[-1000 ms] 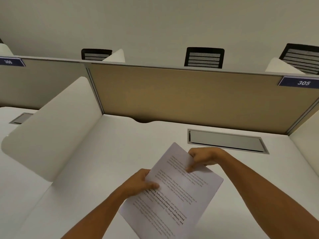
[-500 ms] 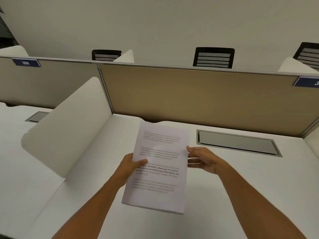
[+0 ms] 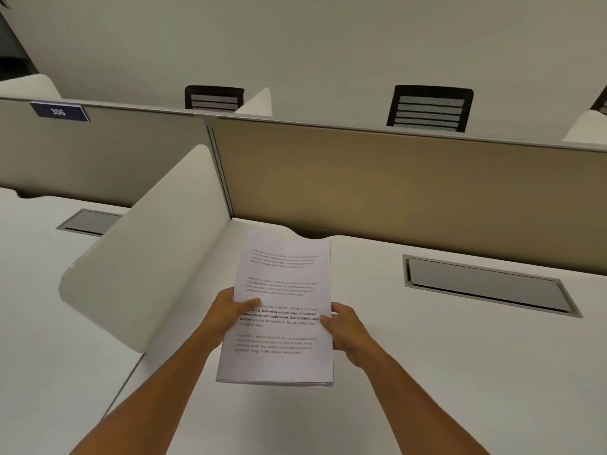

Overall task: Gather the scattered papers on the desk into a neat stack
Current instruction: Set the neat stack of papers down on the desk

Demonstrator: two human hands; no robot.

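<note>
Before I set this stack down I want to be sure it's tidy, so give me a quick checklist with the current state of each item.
1. Both hands gripping: left hand on the left edge, right hand on the right edge of the paper stack. Ok.
2. Edges aligned: the near bottom edge looks flush, with only thin layers showing. Ok.
3. Stack squared to the desk: roughly straight, long side pointing at the partition. Ok.
4. No loose sheets left on the desk: none visible in view. Ok; areas outside the view, cannot tell.
5. Landing spot clear of the cable tray: bare desk below the stack. Ok.
6. Stack resting on the desk: cannot tell.
</note>
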